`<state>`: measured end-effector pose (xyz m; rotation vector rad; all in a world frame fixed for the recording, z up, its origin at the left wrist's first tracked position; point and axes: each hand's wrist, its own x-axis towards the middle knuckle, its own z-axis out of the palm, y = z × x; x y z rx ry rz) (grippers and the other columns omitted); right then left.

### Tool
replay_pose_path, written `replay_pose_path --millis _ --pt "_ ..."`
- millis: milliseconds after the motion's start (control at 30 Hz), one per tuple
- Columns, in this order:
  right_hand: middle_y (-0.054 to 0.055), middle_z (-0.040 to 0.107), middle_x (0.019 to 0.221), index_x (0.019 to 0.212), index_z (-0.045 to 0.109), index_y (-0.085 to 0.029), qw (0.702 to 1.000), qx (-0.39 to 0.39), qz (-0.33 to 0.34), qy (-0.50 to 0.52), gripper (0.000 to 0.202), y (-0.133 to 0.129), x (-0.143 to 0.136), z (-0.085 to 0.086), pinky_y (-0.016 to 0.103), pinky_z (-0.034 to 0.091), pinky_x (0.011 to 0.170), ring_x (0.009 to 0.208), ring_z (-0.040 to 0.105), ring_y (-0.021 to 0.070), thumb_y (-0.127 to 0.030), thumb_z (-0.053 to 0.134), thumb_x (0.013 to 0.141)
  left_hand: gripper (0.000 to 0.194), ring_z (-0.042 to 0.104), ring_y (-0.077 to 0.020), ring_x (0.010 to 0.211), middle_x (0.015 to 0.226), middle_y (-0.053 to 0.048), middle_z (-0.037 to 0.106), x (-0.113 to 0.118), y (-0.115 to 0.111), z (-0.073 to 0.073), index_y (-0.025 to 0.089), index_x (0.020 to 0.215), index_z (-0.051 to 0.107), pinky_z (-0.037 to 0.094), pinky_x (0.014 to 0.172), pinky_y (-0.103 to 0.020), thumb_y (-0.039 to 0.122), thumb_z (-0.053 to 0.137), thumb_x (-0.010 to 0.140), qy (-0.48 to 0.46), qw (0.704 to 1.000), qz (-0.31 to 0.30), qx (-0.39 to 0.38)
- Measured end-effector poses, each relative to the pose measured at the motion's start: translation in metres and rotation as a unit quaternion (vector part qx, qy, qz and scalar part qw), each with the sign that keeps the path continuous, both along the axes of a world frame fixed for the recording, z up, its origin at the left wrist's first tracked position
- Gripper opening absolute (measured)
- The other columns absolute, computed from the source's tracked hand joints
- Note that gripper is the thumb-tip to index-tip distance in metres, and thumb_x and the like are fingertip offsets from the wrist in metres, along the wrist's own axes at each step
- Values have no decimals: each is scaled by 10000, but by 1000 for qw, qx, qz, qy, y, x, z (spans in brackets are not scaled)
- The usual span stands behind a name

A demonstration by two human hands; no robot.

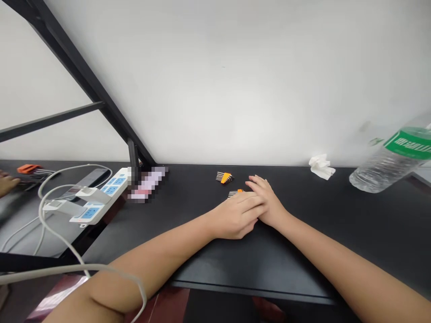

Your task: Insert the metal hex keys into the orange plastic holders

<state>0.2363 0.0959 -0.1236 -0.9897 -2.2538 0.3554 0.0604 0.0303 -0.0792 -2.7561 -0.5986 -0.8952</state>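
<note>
My left hand (237, 215) lies over the black table (269, 264), its fingers together and reaching across to my right hand (266, 199). The two hands touch near the middle of the table, the left fingers overlapping the right palm or fingers. Whether anything is between them is hidden. Just behind the left hand an orange holder with thin metal pieces (235, 193) shows in part. A second orange holder with similar dark-tipped pieces (224, 177) lies farther back, apart from both hands.
A power strip (109, 193) with plugs and white cables is at left, beside a blurred-out item (148, 184). At right are a crumpled tissue (321, 167) and a tilted plastic bottle (387, 161). Another person's hand (7, 184) is at far left, near an orange holder (28, 168).
</note>
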Motion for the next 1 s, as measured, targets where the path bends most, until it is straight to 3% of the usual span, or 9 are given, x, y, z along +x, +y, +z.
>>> replay_pose_path --millis 67,133,267,333,500,667,767,867,1000 --pt "154 445 1578 1402 590 -172 1000 -5 -4 -1 462 1 1 1 590 199 1256 1535 288 312 -326 470 984 496 569 -299 1285 1343 -211 616 3 -1 0 92 1396 508 515 1083 -478 102 559 902 -3 1000 -3 0" --pt "170 401 1605 1444 559 -157 1000 -23 -11 -13 514 3 4 2 581 212 1256 1543 270 323 -311 513 956 497 593 -285 1254 1313 -200 637 4 -1 -2 102 1404 501 530 1069 -469 99 551 909 -1 1000 -4 -12" --pt "216 293 1651 1518 471 -115 999 -34 -22 -28 722 7 9 1 601 204 1250 1558 207 366 -224 639 825 313 661 -249 1066 1150 -155 698 1 3 -4 150 1236 597 584 948 -432 133 580 924 10 1000 -6 -23" --pt "211 277 1659 1528 460 -125 999 -36 -20 -25 694 7 8 0 602 194 1251 1564 190 357 -249 619 864 299 662 -256 1074 1149 -156 699 0 5 -5 157 1225 599 581 947 -440 158 603 926 5 1000 -8 -14" --pt "169 254 1679 1524 474 -162 998 -50 -19 -36 574 6 2 -1 580 170 1261 1576 159 324 -324 507 974 464 599 -283 1259 1310 -181 654 4 2 -3 148 1406 496 537 1048 -476 145 562 947 -2 1000 -11 -16" --pt "208 270 1659 1494 483 -116 996 -59 -67 -21 692 10 9 10 563 235 1247 1555 211 358 -351 660 868 194 660 -237 1028 1116 -135 704 0 3 -4 154 1121 626 565 917 -407 159 578 933 7 999 -3 -43" --pt "183 416 1564 1378 571 -160 998 -31 -59 7 574 10 13 16 521 382 1167 1457 390 343 -395 665 863 130 644 -234 1029 1104 -107 693 -15 13 -2 190 1038 633 548 928 -421 187 591 915 -39 995 57 -68" --pt "116 622 1255 1184 643 -207 999 -30 -18 -1 328 8 15 17 438 510 995 1156 607 268 -319 628 875 317 633 -258 1079 1131 -115 673 -35 25 -1 178 1182 615 540 973 -436 237 643 872 -68 974 178 -123" --pt "54 643 1035 1147 652 -224 998 -52 32 -3 265 5 11 16 348 529 816 874 625 187 -272 603 891 539 612 -281 1196 1276 -127 642 -47 37 -7 183 1345 593 521 1037 -433 419 701 873 -41 953 231 -193"
